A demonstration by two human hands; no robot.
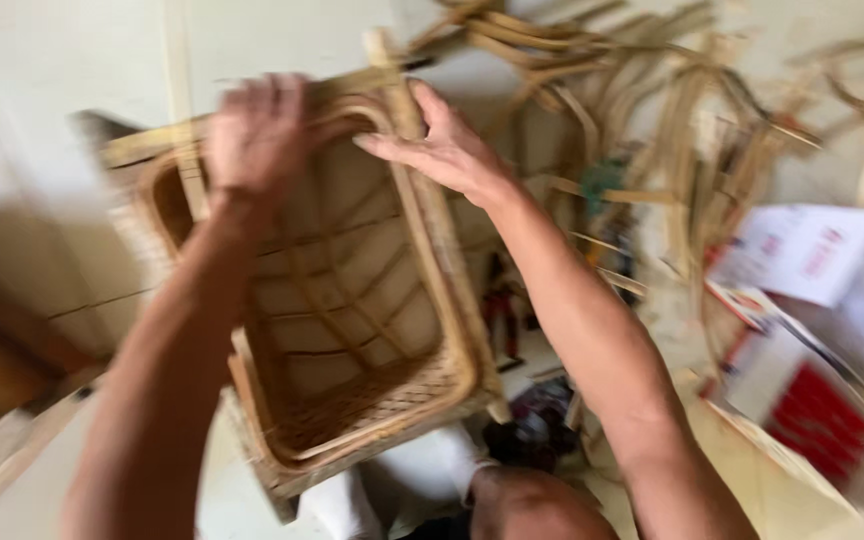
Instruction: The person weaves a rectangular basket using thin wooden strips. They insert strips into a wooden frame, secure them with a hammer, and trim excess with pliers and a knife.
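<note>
A rattan chair frame point(432, 260) with partly woven cane near its lower edge stands tilted in front of me. My left hand point(257, 130) grips the curved top rail of the frame at its far left corner. Fingers stretched out, my right hand point(447, 150) lies flat against the frame's upper right corner, by a wooden post. The picture is blurred by motion.
Bent rattan pieces point(632, 90) are piled on the floor at the back right. A white and red cardboard box point(802, 390) with white papers point(802, 250) sits at the right. Dark tools point(532, 420) lie on the floor below the frame. My knee point(532, 505) shows at the bottom.
</note>
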